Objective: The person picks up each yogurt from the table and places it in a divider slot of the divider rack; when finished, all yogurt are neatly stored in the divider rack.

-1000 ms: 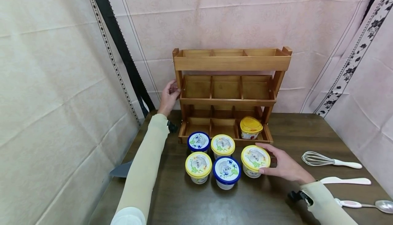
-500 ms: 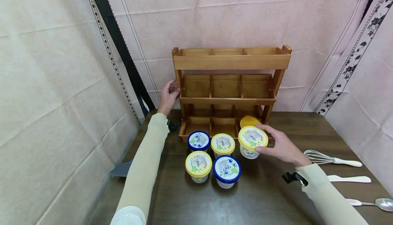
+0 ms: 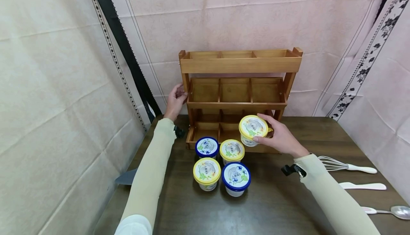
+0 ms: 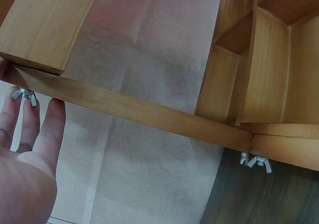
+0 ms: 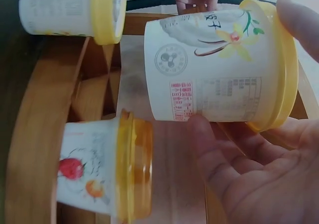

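My right hand [image 3: 283, 139] grips a yellow-lidded tub [image 3: 253, 130] by its rim and side, raised in front of the wooden rack's lowest tier. A flower is printed on its white wall, as the right wrist view shows. Behind it, in that view, another tub with a clear-domed yellow lid [image 5: 84, 169] sits in the rack; the head view shows only a sliver of it. At the left post of the rack [image 3: 240, 65], my left hand [image 3: 175, 101] touches the wood with nearly straight fingers [image 4: 52, 124], beside a wing nut [image 4: 25, 95].
Several tubs stand on the table before the rack, among them a blue-lidded tub [image 3: 236, 178] and a yellow-lidded one [image 3: 206, 172]. At the right lie a whisk [image 3: 349, 166], a white-handled spreader [image 3: 363, 186] and a spoon [image 3: 400, 212]. A grey blade [image 3: 126, 177] shows beside the left sleeve.
My right hand has lifted the yellow-lidded tub off the table and carried it up and leftward to the rack's lowest tier. The left hand has stayed at the post.
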Available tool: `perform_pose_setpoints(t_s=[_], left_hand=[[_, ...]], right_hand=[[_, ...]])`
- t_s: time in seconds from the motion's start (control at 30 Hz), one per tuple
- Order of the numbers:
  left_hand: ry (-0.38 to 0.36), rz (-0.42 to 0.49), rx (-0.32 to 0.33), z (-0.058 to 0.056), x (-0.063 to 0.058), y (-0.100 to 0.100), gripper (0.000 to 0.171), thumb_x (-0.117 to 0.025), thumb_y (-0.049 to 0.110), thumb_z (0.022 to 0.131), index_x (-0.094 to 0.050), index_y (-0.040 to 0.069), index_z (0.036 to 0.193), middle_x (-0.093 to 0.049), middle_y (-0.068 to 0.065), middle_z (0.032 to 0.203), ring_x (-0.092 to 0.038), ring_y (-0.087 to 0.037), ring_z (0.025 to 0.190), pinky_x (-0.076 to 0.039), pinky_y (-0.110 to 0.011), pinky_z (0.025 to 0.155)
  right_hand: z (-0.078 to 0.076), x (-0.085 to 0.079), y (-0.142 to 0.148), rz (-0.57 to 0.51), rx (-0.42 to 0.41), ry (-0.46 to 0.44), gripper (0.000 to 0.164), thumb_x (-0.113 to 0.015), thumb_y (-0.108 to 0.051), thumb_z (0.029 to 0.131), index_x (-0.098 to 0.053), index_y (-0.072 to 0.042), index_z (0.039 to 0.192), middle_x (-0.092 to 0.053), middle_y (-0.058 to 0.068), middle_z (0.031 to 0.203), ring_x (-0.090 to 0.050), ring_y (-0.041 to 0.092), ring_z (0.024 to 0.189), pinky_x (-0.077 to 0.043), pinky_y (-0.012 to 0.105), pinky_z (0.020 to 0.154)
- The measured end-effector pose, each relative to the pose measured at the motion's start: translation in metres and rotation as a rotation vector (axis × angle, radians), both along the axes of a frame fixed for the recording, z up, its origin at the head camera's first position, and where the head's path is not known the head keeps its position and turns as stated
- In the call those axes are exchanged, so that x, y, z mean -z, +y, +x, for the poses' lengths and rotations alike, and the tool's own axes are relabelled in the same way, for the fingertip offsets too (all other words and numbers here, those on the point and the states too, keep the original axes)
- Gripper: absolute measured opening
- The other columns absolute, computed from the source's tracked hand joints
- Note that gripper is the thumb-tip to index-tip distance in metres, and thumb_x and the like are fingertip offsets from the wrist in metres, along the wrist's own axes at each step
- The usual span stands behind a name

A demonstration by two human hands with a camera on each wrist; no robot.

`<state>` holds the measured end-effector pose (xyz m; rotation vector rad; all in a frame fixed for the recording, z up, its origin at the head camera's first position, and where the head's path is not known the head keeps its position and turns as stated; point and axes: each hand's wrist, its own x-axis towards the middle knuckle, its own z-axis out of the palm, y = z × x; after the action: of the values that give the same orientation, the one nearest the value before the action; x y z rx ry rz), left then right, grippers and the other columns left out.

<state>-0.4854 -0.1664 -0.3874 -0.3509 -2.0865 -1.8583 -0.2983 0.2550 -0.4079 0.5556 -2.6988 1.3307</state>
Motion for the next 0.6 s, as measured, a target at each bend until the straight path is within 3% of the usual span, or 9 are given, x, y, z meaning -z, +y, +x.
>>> perform_pose_setpoints(t_s=[0.2,0.4,0.6], left_hand=[[0.003,0.000,-0.002,0.001,-0.001,0.000,0.045,-0.064,0.015,0.106,-0.058,0.027,0.149,-0.057,0.000,0.123,-0.058,-0.020,0.116,-0.056,-0.046,0.105],[-0.010,0.006,0.004,0.001,-0.001,0.000,0.046,-0.065,0.015,0.106,-0.057,0.027,0.149,-0.057,0.000,0.122,-0.060,-0.020,0.115,-0.056,-0.043,0.103],[-0.017,0.013,0.014,0.001,-0.002,-0.001,0.046,-0.064,0.016,0.106,-0.057,0.026,0.150,-0.056,0.001,0.121,-0.061,-0.019,0.114,-0.056,-0.041,0.101]], right_hand=[[-0.018,-0.004,-0.014,-0.028,-0.002,-0.040,0.100,-0.087,-0.050,0.086,-0.032,-0.025,0.166,-0.054,0.015,0.145,-0.067,0.038,0.110,-0.065,0.041,0.076],[-0.038,0.003,-0.027,0.010,0.000,0.019,0.104,-0.087,-0.055,0.083,-0.032,-0.022,0.166,-0.055,0.011,0.147,-0.062,0.032,0.122,-0.061,0.049,0.096],[-0.050,0.008,-0.039,0.025,0.016,0.021,0.106,-0.086,-0.057,0.084,-0.030,-0.021,0.167,-0.055,0.012,0.150,-0.061,0.033,0.126,-0.058,0.054,0.102]])
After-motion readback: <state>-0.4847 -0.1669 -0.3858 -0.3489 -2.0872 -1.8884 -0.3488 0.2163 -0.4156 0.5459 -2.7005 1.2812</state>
